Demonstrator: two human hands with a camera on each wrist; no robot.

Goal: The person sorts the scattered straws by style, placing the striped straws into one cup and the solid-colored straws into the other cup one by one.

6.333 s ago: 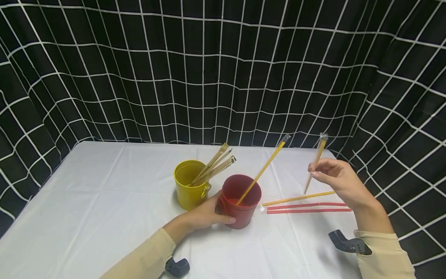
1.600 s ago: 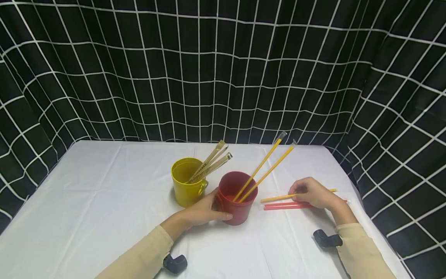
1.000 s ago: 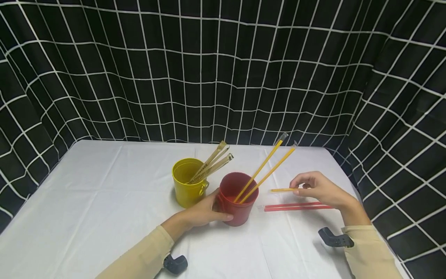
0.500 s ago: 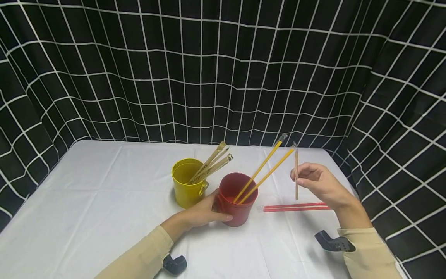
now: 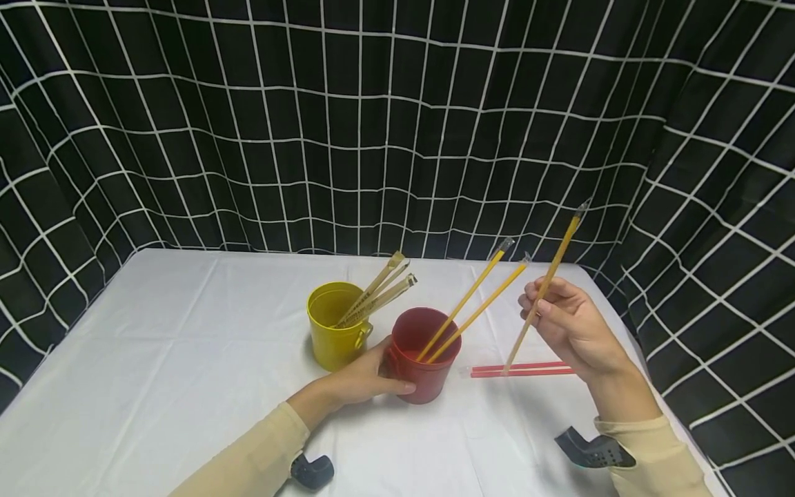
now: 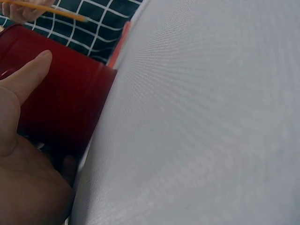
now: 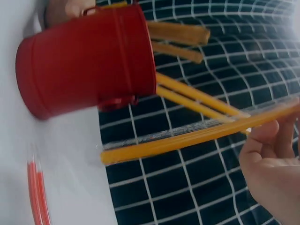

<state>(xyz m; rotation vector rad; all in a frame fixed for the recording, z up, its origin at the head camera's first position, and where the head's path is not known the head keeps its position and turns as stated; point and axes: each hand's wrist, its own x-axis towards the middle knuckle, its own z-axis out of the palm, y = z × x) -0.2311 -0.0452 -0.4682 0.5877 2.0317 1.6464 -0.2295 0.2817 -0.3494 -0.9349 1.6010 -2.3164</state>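
Note:
My left hand point(image 5: 357, 378) grips the side of a red bucket point(image 5: 428, 383) that stands on the table; its thumb lies along the red wall in the left wrist view. Two yellow straws point(image 5: 477, 276) in clear wrappers lean out of this bucket to the right. Raised to the bucket's right, my right hand point(image 5: 574, 331) pinches another wrapped yellow straw point(image 5: 564, 248) between thumb and fingers. That straw slants, its upper end to the right, and the right wrist view shows its free length point(image 7: 173, 143). Below it lie two wrapped red straws point(image 5: 534, 373), side by side on the cloth.
A yellow bucket point(image 5: 332, 352) stands just left of the red one and holds several sticks in printed brown paper point(image 5: 384, 286). White cloth point(image 5: 186, 359) covers the table. Behind and to the right hangs a black curtain point(image 5: 348, 124) with a white grid.
A second yellow straw now stands in the red bucket. My right hand has picked the last yellow straw off the table, lifted it and tilted it upright. The left hand keeps its hold.

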